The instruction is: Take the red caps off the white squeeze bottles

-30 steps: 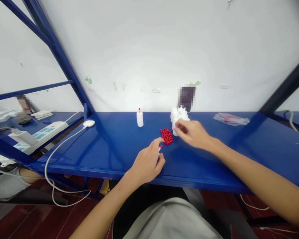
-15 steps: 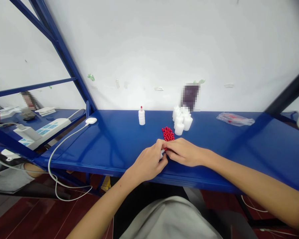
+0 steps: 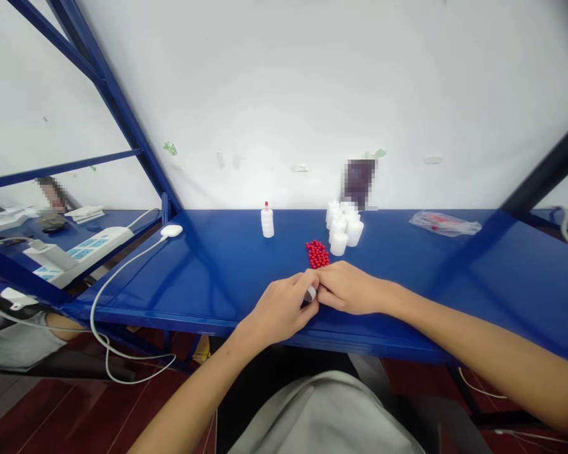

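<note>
Near the front edge of the blue table [image 3: 208, 277], my left hand [image 3: 284, 306] is closed round a small white piece [image 3: 310, 293]. My right hand [image 3: 348, 287] meets it from the right, its fingertips pressed together at the piece; what they pinch is hidden. Just beyond the fingers lies a cluster of small red caps [image 3: 317, 253]. White bottles [image 3: 339, 243] stand grouped behind and to the right of the caps. Farther left, a white bottle with a red tip [image 3: 267, 223] stands upright by itself.
A clear plastic bag [image 3: 445, 223] with something red inside lies at the back right. At the left are a white round device [image 3: 171, 231] with a cable, a power strip [image 3: 94, 246] and the blue frame [image 3: 118, 101]. Another person's leg shows at the lower left.
The held white piece has turned between my hands, and the red bit that showed at my fingertips is now hidden. The view has shifted slightly.
</note>
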Action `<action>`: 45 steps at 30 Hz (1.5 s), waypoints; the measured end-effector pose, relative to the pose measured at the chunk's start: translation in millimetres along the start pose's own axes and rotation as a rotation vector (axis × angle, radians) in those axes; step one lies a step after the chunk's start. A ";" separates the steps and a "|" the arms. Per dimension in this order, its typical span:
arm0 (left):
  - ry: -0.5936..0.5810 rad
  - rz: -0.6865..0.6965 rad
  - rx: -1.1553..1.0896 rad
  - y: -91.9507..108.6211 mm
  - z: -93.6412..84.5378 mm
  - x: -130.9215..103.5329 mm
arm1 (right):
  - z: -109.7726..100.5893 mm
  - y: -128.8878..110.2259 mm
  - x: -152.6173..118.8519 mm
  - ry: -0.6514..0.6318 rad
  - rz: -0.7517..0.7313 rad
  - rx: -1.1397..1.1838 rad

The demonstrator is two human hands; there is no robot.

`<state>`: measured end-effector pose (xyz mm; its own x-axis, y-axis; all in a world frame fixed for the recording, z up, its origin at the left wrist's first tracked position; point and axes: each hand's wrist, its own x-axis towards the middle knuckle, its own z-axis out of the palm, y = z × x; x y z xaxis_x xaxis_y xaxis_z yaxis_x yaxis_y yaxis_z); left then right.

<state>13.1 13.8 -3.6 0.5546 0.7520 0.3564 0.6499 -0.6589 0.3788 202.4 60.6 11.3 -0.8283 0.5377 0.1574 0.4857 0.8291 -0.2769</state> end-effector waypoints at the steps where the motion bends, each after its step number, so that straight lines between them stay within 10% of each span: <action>1: -0.007 0.001 -0.003 -0.1 0.1 0.1 | 0.8 -0.5 0.1 -0.005 0.000 0.000; 13: 0.085 -0.027 0.082 3.6 2.7 -4.0 | 2.3 0.6 1.2 0.101 -0.079 0.395; 37: -0.091 -0.030 -0.252 1.9 -9.2 -0.9 | 3.3 -2.9 1.5 -0.044 0.012 0.155; 45: 0.040 -0.035 0.010 0.6 1.9 -2.3 | 6.4 4.5 0.4 0.111 0.151 0.096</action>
<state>13.2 11.8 -5.8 0.5105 0.7729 0.3769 0.6740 -0.6318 0.3829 202.5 63.6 4.0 -0.7099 0.6724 0.2096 0.5685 0.7227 -0.3932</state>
